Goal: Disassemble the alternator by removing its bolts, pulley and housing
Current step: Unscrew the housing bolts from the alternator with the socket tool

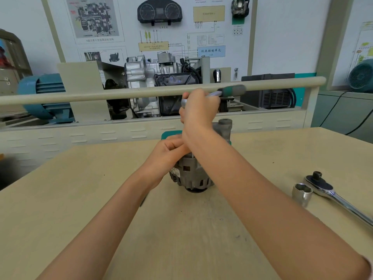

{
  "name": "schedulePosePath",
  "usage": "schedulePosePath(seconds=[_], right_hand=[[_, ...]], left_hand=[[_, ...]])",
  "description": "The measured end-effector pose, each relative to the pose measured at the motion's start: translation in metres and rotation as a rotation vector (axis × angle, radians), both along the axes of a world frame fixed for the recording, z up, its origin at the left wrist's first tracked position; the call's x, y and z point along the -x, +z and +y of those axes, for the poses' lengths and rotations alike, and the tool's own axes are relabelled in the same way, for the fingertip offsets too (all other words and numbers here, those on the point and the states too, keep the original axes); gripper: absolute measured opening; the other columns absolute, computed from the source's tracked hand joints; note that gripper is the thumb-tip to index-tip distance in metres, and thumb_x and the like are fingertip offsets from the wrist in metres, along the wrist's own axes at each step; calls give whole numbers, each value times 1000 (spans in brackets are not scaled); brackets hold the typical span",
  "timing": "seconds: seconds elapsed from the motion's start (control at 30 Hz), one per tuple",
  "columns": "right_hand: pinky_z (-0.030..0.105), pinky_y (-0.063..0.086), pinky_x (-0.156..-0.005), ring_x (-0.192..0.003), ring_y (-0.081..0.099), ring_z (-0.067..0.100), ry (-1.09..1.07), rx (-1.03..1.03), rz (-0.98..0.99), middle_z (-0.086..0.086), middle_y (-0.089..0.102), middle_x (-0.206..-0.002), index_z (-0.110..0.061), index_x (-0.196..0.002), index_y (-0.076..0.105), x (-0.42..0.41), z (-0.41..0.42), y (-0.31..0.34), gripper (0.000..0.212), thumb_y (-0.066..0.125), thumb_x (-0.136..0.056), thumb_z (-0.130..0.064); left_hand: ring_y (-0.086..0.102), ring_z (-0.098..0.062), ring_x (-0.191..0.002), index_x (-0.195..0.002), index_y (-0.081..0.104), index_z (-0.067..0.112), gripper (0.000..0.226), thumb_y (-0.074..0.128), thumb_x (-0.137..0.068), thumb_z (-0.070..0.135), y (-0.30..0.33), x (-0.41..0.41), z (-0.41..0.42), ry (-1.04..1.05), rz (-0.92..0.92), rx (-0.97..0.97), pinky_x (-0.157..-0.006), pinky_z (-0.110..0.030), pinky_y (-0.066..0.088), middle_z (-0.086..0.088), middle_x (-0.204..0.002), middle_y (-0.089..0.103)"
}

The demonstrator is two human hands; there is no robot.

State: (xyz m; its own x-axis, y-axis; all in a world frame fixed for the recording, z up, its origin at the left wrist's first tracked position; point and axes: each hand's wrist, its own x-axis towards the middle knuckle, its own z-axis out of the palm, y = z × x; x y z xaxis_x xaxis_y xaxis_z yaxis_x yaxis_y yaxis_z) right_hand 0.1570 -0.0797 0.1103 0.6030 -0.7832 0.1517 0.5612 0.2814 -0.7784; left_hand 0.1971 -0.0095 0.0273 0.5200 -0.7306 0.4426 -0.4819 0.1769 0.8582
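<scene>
Right hand (198, 110) clamps a ratchet (232, 91) over the alternator (191, 174); left hand (167, 152) curls against its top. A hard pull could tip it on the tabletop (80, 199).

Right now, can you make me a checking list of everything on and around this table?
Surface: tan table, bare wood showing.
Job's things: alternator standing mid-table; green-handled ratchet above it.
Clutter: loose socket beside big chrome ratchet, to the right.
Grips: right hand holds the green-handled ratchet; left hand curls against the alternator's top.
Cables: black cables behind the table, right.
Surroundings: engine display, teal motor, wall diagram board.
</scene>
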Motion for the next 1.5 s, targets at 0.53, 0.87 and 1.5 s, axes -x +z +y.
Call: schedulePosePath(seconds=[0.53, 0.87, 1.5], right_hand=[[13, 28, -33, -45, 41, 8, -55, -21, -136, 5, 50, -68, -3, -114, 43, 2, 2, -6, 22, 28, -99, -7], [12, 10, -31, -22, 23, 5, 1038, 84, 112, -11, 46, -43, -6, -92, 56, 13, -35, 6, 27, 31, -96, -15], [13, 20, -31, -29, 29, 3, 500, -2, 48, -4, 49, -57, -13, -85, 49, 13, -15, 4, 19, 32, -94, -7]], left_hand=[[60, 2, -59, -58, 73, 31, 38, 57, -91, 18, 1, -1, 1, 6, 7, 2, -58, -10, 44, 11, -63, 68], [68, -12, -94, -90, 77, 28, 22, 62, -77, 36, 4, -1, 4, -62, 81, 12, -78, -16, 53, 0, -100, 74], [67, -6, -81, -78, 77, 30, 15, 64, -78, 35, 3, -1, 3, -34, 51, 8, -69, -13, 50, 5, -85, 73]])
